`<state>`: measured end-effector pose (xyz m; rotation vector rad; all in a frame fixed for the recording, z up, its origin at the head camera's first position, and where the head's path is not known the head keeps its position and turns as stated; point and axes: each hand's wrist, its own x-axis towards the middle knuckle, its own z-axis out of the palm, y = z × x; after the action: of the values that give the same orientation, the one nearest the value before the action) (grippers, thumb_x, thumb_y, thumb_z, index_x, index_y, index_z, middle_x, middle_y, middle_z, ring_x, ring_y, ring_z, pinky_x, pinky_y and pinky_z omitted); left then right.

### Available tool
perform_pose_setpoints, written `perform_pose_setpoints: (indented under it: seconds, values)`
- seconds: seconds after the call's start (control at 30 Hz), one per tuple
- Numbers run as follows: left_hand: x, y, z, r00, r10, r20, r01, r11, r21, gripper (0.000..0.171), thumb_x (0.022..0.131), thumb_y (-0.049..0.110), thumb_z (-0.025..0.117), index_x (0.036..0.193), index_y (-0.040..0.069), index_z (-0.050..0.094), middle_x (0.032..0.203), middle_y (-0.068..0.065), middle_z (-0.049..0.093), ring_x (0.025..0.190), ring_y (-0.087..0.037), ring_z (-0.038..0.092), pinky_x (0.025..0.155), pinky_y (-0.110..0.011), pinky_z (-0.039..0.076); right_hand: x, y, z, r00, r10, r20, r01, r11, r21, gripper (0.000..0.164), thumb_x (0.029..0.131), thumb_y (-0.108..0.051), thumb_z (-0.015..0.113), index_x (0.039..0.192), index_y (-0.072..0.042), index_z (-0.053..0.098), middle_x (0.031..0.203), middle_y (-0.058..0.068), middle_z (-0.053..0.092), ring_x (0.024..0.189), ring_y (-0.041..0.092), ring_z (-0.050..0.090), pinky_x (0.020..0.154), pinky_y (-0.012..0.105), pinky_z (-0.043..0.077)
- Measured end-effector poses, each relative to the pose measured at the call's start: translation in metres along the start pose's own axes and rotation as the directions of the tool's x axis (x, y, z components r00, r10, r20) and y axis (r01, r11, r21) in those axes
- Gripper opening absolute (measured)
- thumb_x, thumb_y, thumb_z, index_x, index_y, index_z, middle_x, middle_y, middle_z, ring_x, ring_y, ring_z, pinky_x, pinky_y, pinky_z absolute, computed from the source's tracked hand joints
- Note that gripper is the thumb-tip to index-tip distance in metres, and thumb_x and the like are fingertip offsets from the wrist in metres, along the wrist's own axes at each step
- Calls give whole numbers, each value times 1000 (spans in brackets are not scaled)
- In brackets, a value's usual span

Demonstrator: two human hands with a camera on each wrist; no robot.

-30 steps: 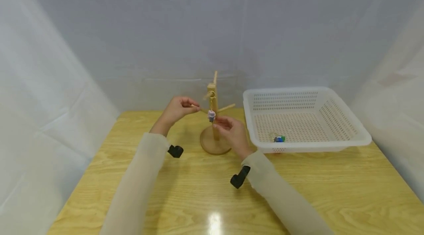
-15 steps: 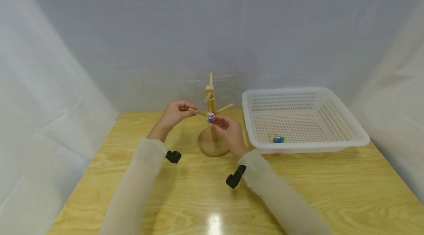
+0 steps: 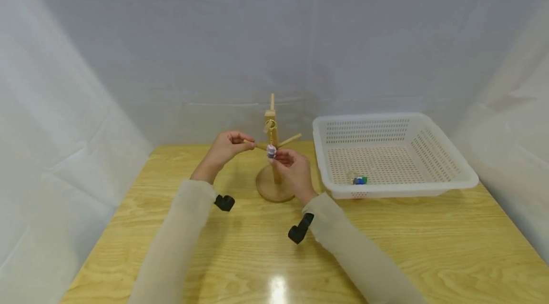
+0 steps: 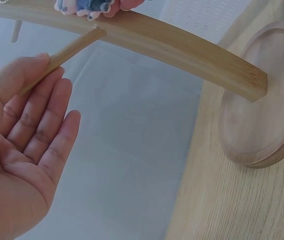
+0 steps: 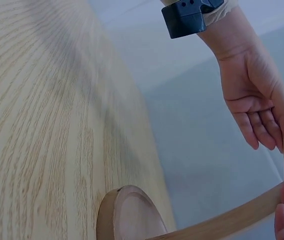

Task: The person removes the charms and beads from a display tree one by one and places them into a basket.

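A wooden peg stand with a round base is upright between the two hands. From its upper front peg hangs a keychain, with a gold ring and chain and a small pink and blue-grey figure. My left hand pinches the end of the stand's left peg between thumb and index finger, its other fingers loosely extended. At the figure, my right hand holds it between thumb and fingertips. In the left wrist view, only the figure's lower part shows at the top edge.
To the right stands a white perforated plastic basket. Inside its near left corner lies a small blue and green keychain. A pale sheet hangs behind the wood-grain table.
The stand has shifted slightly left and turned a little, its top peg now more upright in view. Both hands moved along with it, still at the peg and the figure.
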<state>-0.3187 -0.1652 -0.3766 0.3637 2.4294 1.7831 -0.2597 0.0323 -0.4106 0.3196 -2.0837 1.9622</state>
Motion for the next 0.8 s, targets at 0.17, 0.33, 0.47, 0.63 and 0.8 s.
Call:
perform_pose_setpoints:
  seconds: [0.17, 0.33, 0.47, 0.63, 0.8]
  values:
    - [1, -1, -1, 1000, -4, 8, 4, 1000, -6, 24, 86, 14, 70, 103, -2, 67, 90, -7, 72, 88, -16, 65, 98, -44, 45, 0, 3, -1, 1000, 11, -5, -11, 1000, -13, 20, 80, 1, 72, 97, 10, 67, 94, 23, 69, 84, 29, 67, 74, 26, 55]
    - [1, -2, -2, 1000, -4, 18, 5, 1000, -23, 26, 87, 14, 69, 104, -5, 66, 84, 4, 71, 87, -15, 65, 99, -45, 44, 3, 11, 1, 1000, -5, -16, 4, 999, -43, 22, 81, -6, 74, 98, 6, 69, 94, 19, 70, 84, 27, 68, 74, 29, 56]
    - [2, -1, -2, 1000, -8, 20, 8, 999, -33, 25, 87, 14, 69, 104, -4, 66, 86, 3, 71, 87, -15, 65, 99, -45, 44, 4, 10, 4, 999, 2, -51, -6, 998, -70, 21, 80, -9, 75, 96, 5, 70, 92, 17, 71, 83, 26, 68, 72, 30, 56]
    - [2, -1, -1, 1000, -18, 22, 19, 999, -35, 24, 87, 14, 69, 104, -3, 67, 91, -4, 72, 88, -16, 65, 99, -45, 43, 4, 8, 7, 994, 6, -110, -16, 996, -93, 20, 78, -8, 77, 91, 6, 71, 87, 18, 71, 80, 27, 68, 69, 30, 57]
    - [1, -1, -1, 999, -24, 23, 24, 999, -30, 22, 88, 14, 68, 103, -2, 67, 88, -2, 72, 88, -15, 65, 101, -46, 42, 4, 9, 7, 993, 10, -121, -22, 995, -102, 17, 78, -6, 76, 90, 5, 70, 86, 18, 71, 78, 26, 68, 66, 24, 55]
